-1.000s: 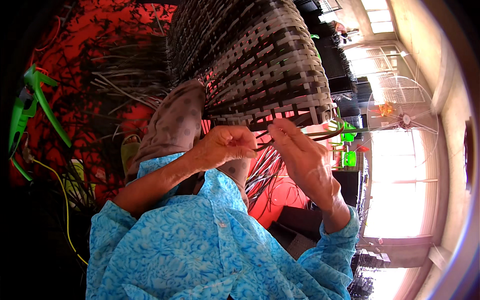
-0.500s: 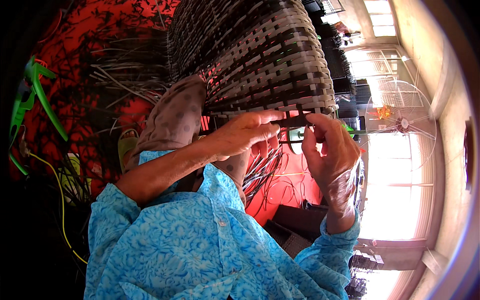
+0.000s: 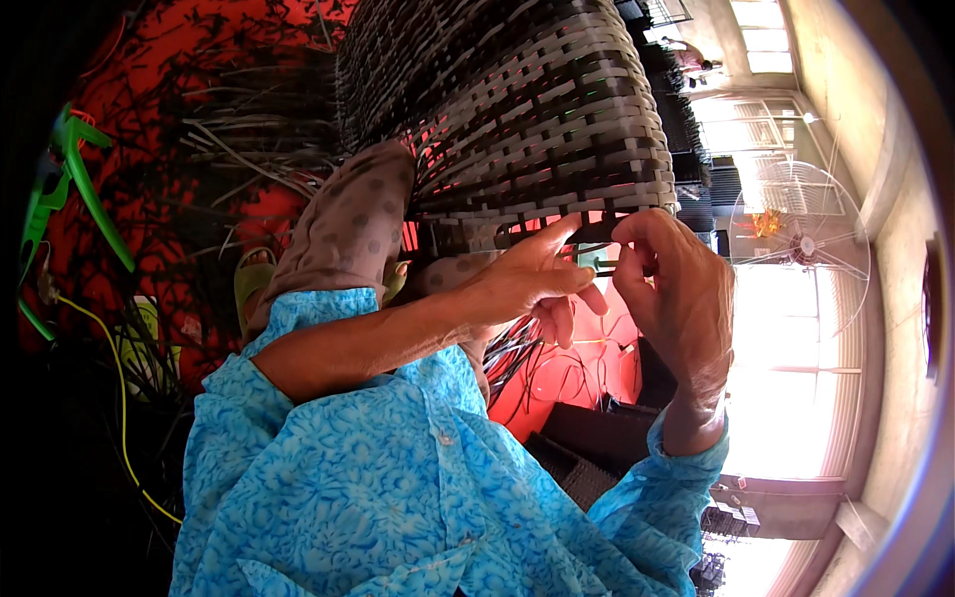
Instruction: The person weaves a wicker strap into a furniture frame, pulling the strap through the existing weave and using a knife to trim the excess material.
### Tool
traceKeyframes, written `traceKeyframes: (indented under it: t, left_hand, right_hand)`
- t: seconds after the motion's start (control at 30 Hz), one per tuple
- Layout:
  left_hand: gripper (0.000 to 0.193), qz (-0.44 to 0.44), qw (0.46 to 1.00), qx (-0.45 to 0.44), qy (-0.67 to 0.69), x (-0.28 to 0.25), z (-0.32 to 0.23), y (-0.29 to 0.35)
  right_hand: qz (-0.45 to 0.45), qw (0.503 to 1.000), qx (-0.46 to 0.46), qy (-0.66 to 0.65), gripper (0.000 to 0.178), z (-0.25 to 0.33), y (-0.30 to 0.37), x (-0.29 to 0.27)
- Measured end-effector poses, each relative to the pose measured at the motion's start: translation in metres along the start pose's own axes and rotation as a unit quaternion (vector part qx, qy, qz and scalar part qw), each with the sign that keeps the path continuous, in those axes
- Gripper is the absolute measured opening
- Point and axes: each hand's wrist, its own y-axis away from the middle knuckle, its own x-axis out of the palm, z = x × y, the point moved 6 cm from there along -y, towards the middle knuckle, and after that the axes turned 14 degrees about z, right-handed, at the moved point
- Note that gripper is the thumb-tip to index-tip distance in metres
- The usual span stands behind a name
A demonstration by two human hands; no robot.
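A woven panel of grey and dark flat strips (image 3: 557,129) rises in front of me, its near edge close to both hands. My right hand (image 3: 681,294) is closed, thumb and forefinger pinching a dark strip (image 3: 597,233) at the panel's near right corner. The tips of that pinch are partly hidden. My left hand (image 3: 537,284) is beside it, fingers apart, with one extended fingertip against the panel edge and the dark strip. Its lower fingers hang loosely bent and hold nothing visible.
Loose strips (image 3: 239,149) and dark scraps litter the red floor at left. A green frame-like object (image 3: 85,189) and a yellow cord (image 3: 119,368) are at far left. More strips (image 3: 512,363) lie below my hands. A fan (image 3: 801,244) stands at right by bright windows.
My left hand's fingers have spread from a closer grip near the strip. My right hand has shifted slightly right, still pinching, and the panel edge appears a little farther right.
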Motion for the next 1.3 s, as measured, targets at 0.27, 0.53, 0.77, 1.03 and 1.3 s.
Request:
traceKeyframes:
  t: [0.27, 0.53, 0.77, 1.03, 1.3]
  left_hand:
    - [0.092, -0.107, 0.761, -0.033, -0.639, -0.01, -0.001, 0.0]
    - [0.083, 0.005, 0.999, 0.03, -0.04, -0.01, 0.008, -0.009]
    - [0.073, -0.049, 0.998, 0.025, -0.023, -0.009, 0.01, -0.009]
    - [0.067, -0.082, 0.996, 0.029, -0.019, -0.012, 0.012, -0.01]
    - [0.032, -0.156, 0.975, 0.104, 0.119, -0.036, 0.012, -0.011]
  right_hand:
    - [0.037, 0.997, 0.008, 0.069, 0.012, 0.002, -0.011, -0.001]
    - [0.082, 0.986, -0.034, 0.142, 0.008, 0.002, -0.018, 0.002]
    - [0.093, 0.987, -0.034, 0.127, 0.007, -0.004, -0.026, 0.0]
    - [0.087, 0.99, -0.029, 0.109, 0.007, -0.009, -0.03, 0.0]
    - [0.07, 0.991, -0.052, 0.103, 0.007, -0.004, -0.026, -0.005]
